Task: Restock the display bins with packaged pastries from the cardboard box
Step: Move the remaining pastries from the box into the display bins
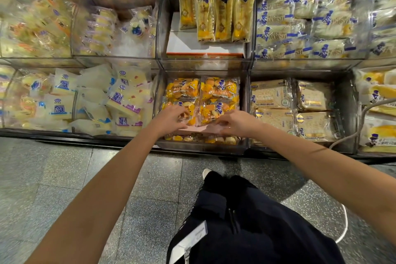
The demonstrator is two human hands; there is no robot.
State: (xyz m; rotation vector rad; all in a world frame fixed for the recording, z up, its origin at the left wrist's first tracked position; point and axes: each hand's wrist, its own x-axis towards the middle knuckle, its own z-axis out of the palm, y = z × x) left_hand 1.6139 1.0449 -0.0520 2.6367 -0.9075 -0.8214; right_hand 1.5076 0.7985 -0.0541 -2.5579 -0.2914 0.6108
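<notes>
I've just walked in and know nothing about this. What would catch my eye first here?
Two bare arms reach into the middle lower bin, where the left hand and right hand each grip orange bun packs at its front. Right above, tall yellow packs stand in rows on a white box.

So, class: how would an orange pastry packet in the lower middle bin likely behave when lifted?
The orange pastry packet looks floppy: thin clear film around loose small buns. Probably light for its size, being mostly bread and air. The glossy film may slip.
</notes>
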